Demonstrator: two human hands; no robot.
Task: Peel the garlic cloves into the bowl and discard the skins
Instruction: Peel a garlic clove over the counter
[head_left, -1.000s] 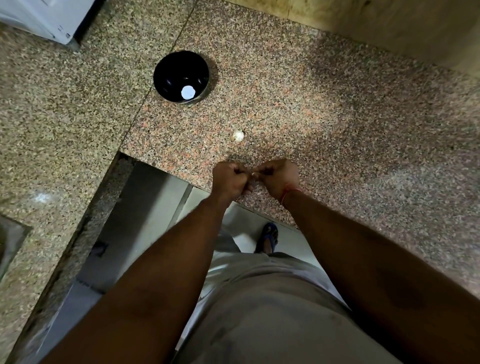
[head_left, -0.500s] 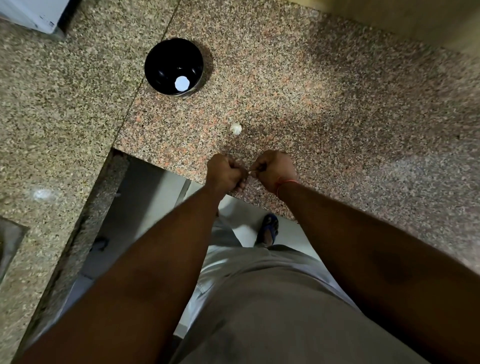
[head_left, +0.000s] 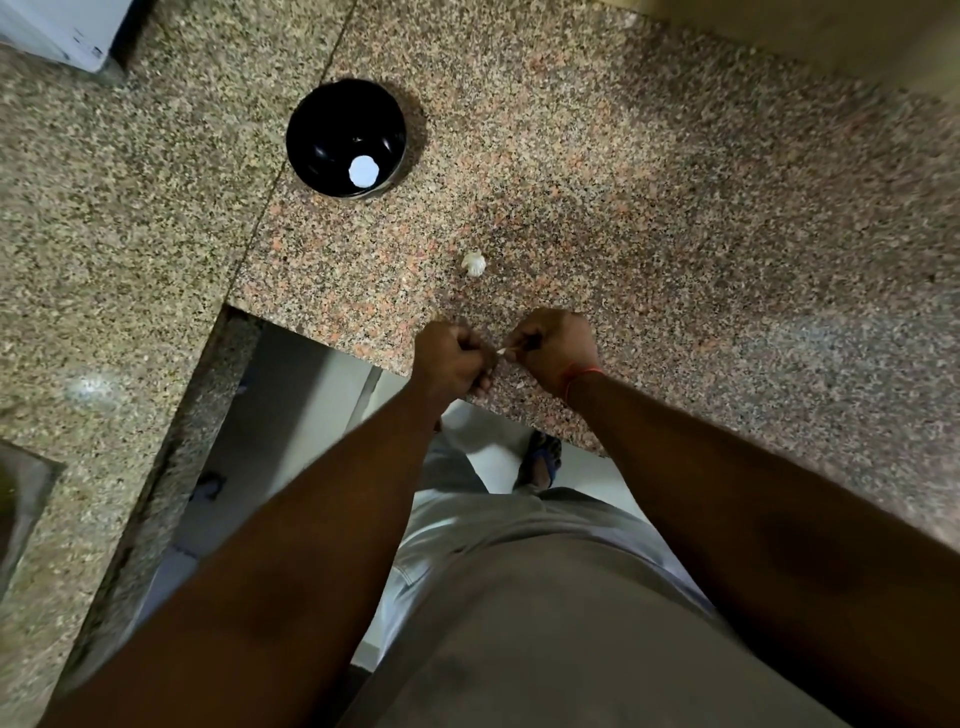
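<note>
Both hands meet over the near edge of the granite counter (head_left: 675, 218). My left hand (head_left: 451, 358) and my right hand (head_left: 556, 347) have curled fingers and pinch a small garlic clove (head_left: 502, 352) between them; only a pale sliver of it shows. A white piece of garlic (head_left: 474, 264) lies on the counter just beyond the hands. Farther back to the left stands a black bowl (head_left: 332, 119) with a bright white round spot (head_left: 362, 171) inside it; what that spot is cannot be told.
The counter is L-shaped, with a cut-out edge (head_left: 311, 332) right under my hands and floor below. A white appliance corner (head_left: 57, 36) sits at the far left. A sink edge (head_left: 21, 499) shows at the left border. A wall (head_left: 831, 31) bounds the back.
The hands stay together on the clove, with only small finger movements. The view has shifted slightly, so the bowl and the loose garlic sit at a different spot in the frame.
</note>
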